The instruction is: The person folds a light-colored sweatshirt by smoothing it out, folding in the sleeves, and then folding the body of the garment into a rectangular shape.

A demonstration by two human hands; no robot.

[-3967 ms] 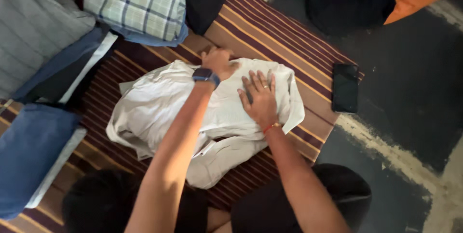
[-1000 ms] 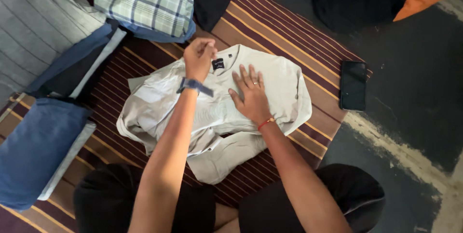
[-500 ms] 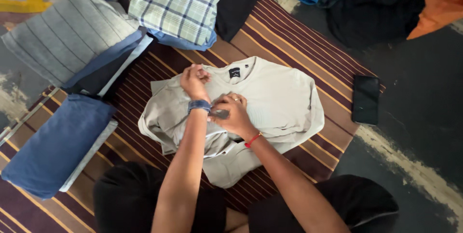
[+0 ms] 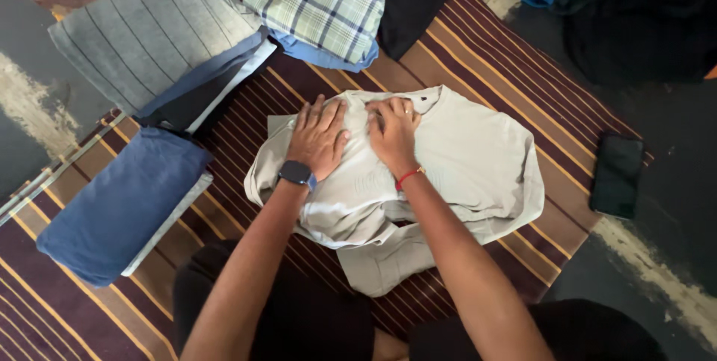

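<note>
A beige T-shirt (image 4: 470,159) lies partly folded on a striped brown mat (image 4: 463,55). My left hand (image 4: 320,135), with a dark watch on the wrist, rests flat on the shirt's left side, fingers spread. My right hand (image 4: 393,131), with a ring and a red wrist thread, presses flat on the shirt just below the collar. The two hands lie side by side, almost touching. A loose sleeve sticks out at the near edge of the shirt.
Folded clothes ring the mat: a blue piece (image 4: 119,204) at left, a grey striped one (image 4: 149,32) at back left, a plaid shirt (image 4: 317,2) at the back. A dark phone (image 4: 616,176) lies at the mat's right edge. Dark and blue garments pile at back right.
Both hands were pinching fabric near the collar half a second ago; now they lie flat and open on the shirt. The view has shifted, so everything sits further right.
</note>
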